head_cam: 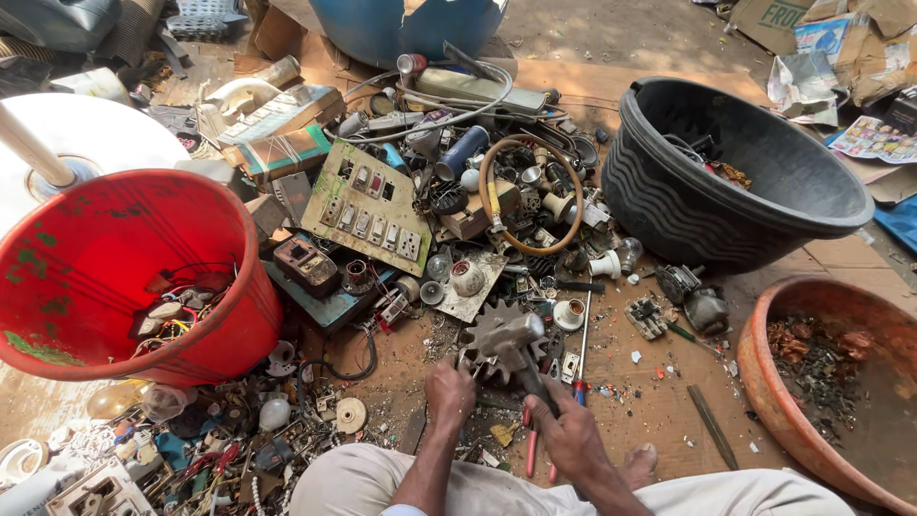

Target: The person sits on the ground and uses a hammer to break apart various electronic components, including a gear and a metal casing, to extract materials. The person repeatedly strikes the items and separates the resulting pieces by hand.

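A heavy, rigid hammer (516, 346) is clamped by right-hand fingers (564, 432); left fingers (449, 387) are closed, steadying the gear (487, 339).

Three tubs: red (115, 315), black (669, 210), terracotta (764, 401); one hammer (511, 336).

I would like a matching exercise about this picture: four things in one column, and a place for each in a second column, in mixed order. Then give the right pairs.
Things
1. red bucket
2. black tub
3. hammer
4. switch panel

Places
A. in the right hand, over the metal gear
B. far left, with wires inside
C. upper right, next to the brown basin
D. in the middle of the scrap pile, lying flat

Pairs: 1-B, 2-C, 3-A, 4-D

The left hand rests by the gear.
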